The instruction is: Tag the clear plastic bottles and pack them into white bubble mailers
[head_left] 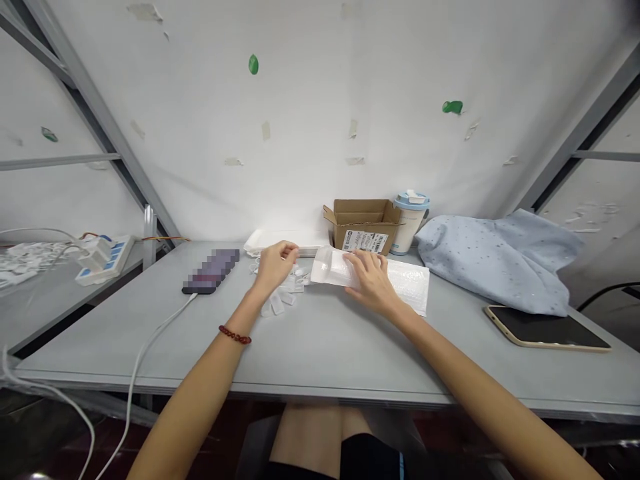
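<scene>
With my right hand spread over one white bubble mailer, gripping or merely resting I could not tell, I had my left hand curled narrow above several small white pieces, its fingertips too unclear to show anything pinched. The mailer lay well back from the front edge of the table, leaving a wide bare strip nearer me and open room toward one dark-screened phone. One cardboard box and one lidded cup bounded the back, one cabled phone the left, one blue cloth the right.
</scene>
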The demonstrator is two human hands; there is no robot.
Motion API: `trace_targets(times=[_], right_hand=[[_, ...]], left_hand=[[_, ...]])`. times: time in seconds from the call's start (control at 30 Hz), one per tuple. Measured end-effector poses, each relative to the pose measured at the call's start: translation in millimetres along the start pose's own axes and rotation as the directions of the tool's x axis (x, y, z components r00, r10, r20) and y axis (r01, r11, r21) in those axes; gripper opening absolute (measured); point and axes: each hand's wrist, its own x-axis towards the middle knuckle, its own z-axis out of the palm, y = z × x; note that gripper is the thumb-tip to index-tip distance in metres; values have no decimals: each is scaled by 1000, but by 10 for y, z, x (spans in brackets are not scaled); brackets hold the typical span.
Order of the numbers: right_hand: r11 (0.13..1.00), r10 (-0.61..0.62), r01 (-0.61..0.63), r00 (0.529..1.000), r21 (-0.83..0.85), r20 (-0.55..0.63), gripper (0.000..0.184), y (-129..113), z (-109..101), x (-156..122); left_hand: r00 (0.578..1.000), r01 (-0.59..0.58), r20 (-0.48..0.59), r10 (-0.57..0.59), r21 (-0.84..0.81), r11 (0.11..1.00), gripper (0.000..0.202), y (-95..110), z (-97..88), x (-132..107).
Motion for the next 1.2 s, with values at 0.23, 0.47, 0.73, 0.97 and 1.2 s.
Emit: trace_targets(times=[0.23, 0.47, 0.73, 0.97, 1.2], right_hand=[[998, 40, -41, 999, 45, 6, 54, 51, 16, 17], [996, 72, -74, 996, 50, 54, 54, 56, 36, 16], [996, 75, -78, 995, 49, 62, 53, 75, 51, 12], [996, 69, -73, 995, 49, 74, 53, 70, 47, 12], [995, 71, -75, 995, 63, 64, 52, 68, 55, 14]], left_hand=[[1000, 17, -15, -12, 464, 886, 21, -308, -544, 220], [958, 200, 133, -254, 328, 923, 28, -289, -786, 166], [859, 412, 202, -470, 270, 870, 32, -138, -725, 100], [817, 549, 154, -556, 90, 831, 27, -98, -624, 98], [927, 372, 163, -338, -280, 885, 23, -98, -629, 122]])
